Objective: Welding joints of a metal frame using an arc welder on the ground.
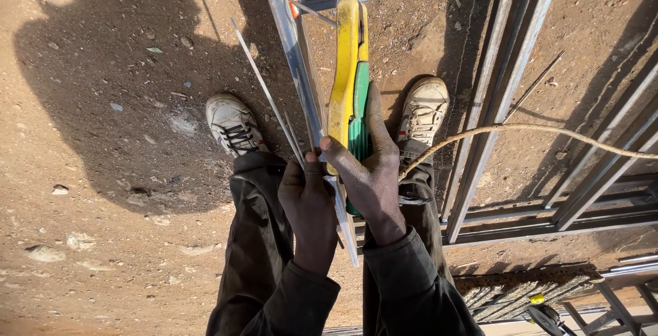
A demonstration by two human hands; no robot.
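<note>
My right hand [370, 171] grips the green handle of a yellow and green clamp-like electrode holder [346, 69], which points away from me. A short thin rod [312, 13] sticks out of its jaws, its orange tip touching a grey metal frame bar [295, 62]. My left hand [308, 199] is closed around a few long thin metal rods [264, 89] that slant up to the left, right beside the frame bar. Both hands sit close together above my dark trousers.
A tan cable [534, 129] runs from the holder off to the right. More grey frame bars [493, 89] lie on the sandy ground at right. My white shoes [233, 123] stand on either side of the bar. A loose rod [541, 79] lies nearby.
</note>
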